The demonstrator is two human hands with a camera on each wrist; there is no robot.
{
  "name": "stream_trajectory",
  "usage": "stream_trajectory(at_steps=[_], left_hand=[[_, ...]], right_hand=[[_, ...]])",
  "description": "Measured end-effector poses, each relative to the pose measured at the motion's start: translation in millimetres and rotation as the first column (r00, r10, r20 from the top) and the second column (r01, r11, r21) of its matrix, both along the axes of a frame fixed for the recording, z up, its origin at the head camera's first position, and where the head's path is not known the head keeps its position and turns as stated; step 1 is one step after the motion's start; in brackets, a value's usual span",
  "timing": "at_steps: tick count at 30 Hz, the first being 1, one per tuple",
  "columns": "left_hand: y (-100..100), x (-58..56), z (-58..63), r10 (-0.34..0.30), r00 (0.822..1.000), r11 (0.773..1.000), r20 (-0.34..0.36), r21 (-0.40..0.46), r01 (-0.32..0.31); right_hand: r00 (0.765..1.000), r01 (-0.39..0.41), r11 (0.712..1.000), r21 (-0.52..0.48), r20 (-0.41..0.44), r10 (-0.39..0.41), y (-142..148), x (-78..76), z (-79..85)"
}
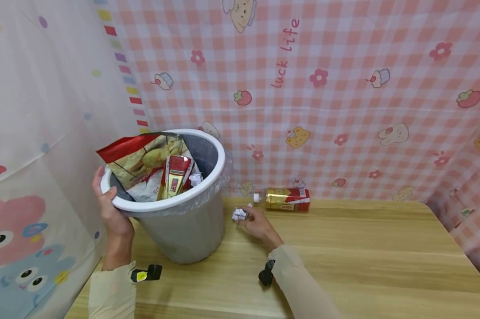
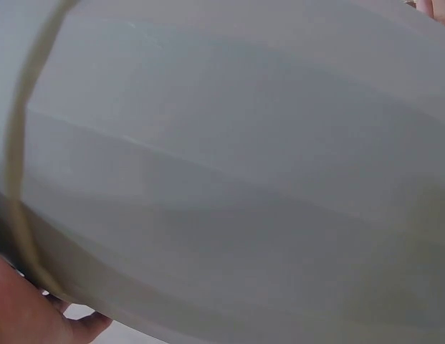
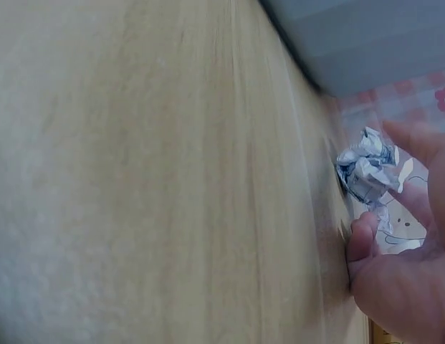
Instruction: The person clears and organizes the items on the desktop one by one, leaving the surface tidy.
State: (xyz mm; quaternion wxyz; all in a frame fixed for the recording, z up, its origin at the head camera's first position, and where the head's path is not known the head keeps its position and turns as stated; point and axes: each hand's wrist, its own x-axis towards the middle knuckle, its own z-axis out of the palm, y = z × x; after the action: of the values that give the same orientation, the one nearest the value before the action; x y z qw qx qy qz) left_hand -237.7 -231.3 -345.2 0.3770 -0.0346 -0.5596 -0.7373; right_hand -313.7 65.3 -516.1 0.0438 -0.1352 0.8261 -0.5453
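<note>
My left hand (image 1: 114, 217) grips the white rim of a grey trash bin (image 1: 188, 235) at its left side, with the thumb on the rim. In the left wrist view the bin's grey wall (image 2: 229, 172) fills most of the picture. Inside lie a red-topped food bag (image 1: 144, 161), a red and gold crushed bottle (image 1: 177, 175) and crumpled white paper (image 1: 196, 179). Right of the bin, my right hand (image 1: 259, 225) holds a crumpled paper ball (image 3: 367, 168) low at the tabletop, its fingers curled about it. The fingertips' contact is partly hidden.
A red and gold plastic bottle (image 1: 288, 199) with a white cap lies on its side by the back curtain, just beyond my right hand. The wooden table (image 1: 363, 257) extends to the right. A pink checked curtain (image 1: 343, 110) stands behind, a white printed one (image 1: 44, 110) at left.
</note>
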Motion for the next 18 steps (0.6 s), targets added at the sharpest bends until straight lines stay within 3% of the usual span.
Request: stream_trajectory(at_steps=[4,8,18], left_hand=[[-0.2,0.2,0.6,0.003,1.000,1.000,0.003,0.002,-0.003],[-0.2,0.3,0.6,-0.002,1.000,1.000,0.000,0.003,0.002],[-0.2,0.5,0.7,0.001,1.000,1.000,0.011,-0.009,-0.001]], right_hand=[[1.000,-0.008,1.000,-0.030,-0.006,0.008,-0.9,1.2,-0.3],[0.999,0.011,0.998,-0.063,0.047,-0.009,-1.1,2.3,-1.0],[0.998,0.052,0.997,-0.052,0.049,-0.049,-1.5,4.6,-1.9]])
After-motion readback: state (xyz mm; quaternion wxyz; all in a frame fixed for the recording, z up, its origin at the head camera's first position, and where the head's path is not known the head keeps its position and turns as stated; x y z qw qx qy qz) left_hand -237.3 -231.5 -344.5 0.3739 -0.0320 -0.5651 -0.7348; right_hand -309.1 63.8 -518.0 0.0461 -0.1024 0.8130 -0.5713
